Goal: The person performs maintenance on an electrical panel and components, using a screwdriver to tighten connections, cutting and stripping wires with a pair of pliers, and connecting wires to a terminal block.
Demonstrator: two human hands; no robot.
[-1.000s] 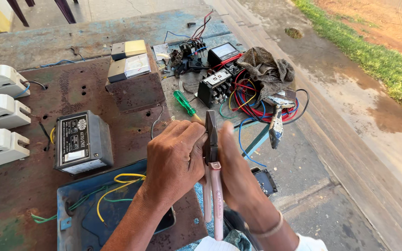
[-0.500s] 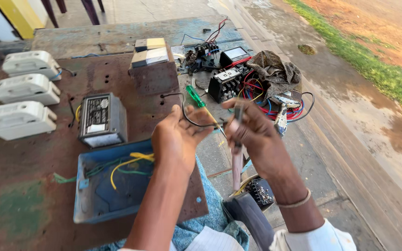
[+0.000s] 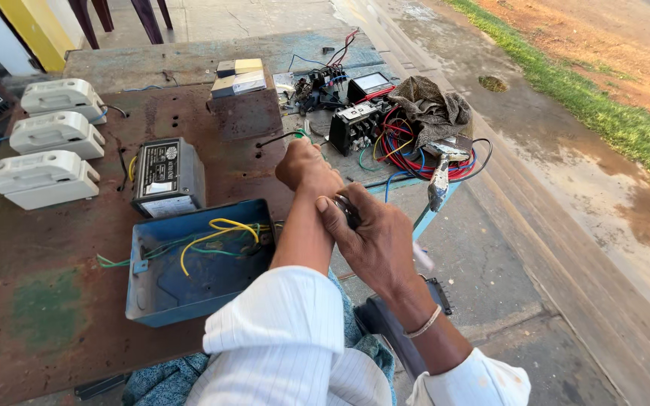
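1. Both hands have shifted: left hand (image 3: 308, 167) now reaches up-centre, fist pinching a black wire (image 3: 280, 137).
2. Right hand (image 3: 370, 240), mid-frame, grips pliers (image 3: 347, 210).
3. Blue box (image 3: 189, 259) sits lower left.

A rusty brown table (image 3: 54, 301) carries a blue metal box (image 3: 189, 297) with yellow and green wires (image 3: 216, 233), three white switch boxes (image 3: 43, 179) along its left edge, and red, blue and yellow cables (image 3: 408, 150) near its right edge.
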